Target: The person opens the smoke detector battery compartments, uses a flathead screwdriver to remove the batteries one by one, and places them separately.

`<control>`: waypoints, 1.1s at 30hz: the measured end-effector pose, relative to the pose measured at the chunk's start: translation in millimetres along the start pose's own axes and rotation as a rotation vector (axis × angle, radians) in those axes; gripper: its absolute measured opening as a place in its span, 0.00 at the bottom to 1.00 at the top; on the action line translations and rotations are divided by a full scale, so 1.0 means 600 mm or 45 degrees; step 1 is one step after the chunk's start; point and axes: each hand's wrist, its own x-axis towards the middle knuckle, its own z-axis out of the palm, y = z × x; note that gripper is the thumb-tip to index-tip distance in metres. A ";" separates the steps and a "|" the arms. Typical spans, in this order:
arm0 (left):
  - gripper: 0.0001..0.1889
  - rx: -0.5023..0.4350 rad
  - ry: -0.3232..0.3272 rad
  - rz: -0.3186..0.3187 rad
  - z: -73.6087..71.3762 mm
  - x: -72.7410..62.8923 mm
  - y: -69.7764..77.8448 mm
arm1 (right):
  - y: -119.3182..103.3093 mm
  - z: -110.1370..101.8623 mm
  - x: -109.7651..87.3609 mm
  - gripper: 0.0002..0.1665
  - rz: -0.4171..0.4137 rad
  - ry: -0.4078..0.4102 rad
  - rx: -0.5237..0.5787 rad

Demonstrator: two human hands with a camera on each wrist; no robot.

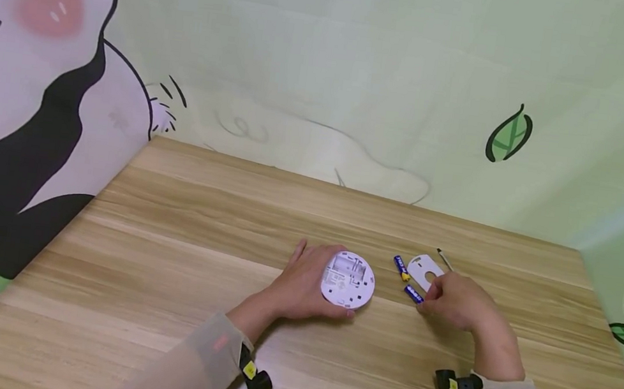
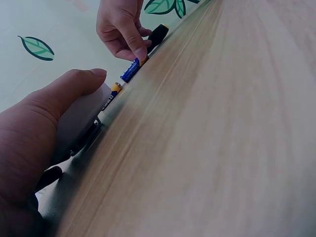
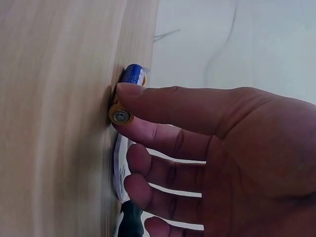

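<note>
A round white device (image 1: 348, 292), perhaps a detector, is gripped by my left hand (image 1: 307, 284), its slotted face and hollow compartment turned up. In the left wrist view, the thumb lies along the device's pale rim (image 2: 81, 118). Over to the right, my right hand (image 1: 461, 301) pinches a blue battery (image 1: 413, 294) between thumb and index finger, low at the tabletop. The yellow end of that battery (image 3: 120, 115) faces the right wrist camera, while the other fingers curl loosely below. A second blue battery (image 1: 401, 267) with a yellow end lies just beyond.
A white cover plate (image 1: 418, 265) with a round hole lies beside the batteries, partly behind the right hand. A screwdriver (image 1: 444, 259) pokes out past that hand; its dark handle (image 2: 158, 35) shows in the left wrist view. Printed cloth walls border the wooden table (image 1: 199, 220).
</note>
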 end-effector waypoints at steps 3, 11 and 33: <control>0.62 0.005 -0.010 -0.007 0.001 0.001 0.001 | 0.001 0.001 -0.001 0.12 0.000 0.000 -0.004; 0.63 -0.004 -0.005 -0.012 0.007 0.001 0.000 | 0.003 0.005 -0.003 0.13 0.012 0.001 0.004; 0.66 -0.022 0.043 0.025 0.004 0.004 0.000 | 0.000 0.000 0.004 0.18 0.024 0.026 0.011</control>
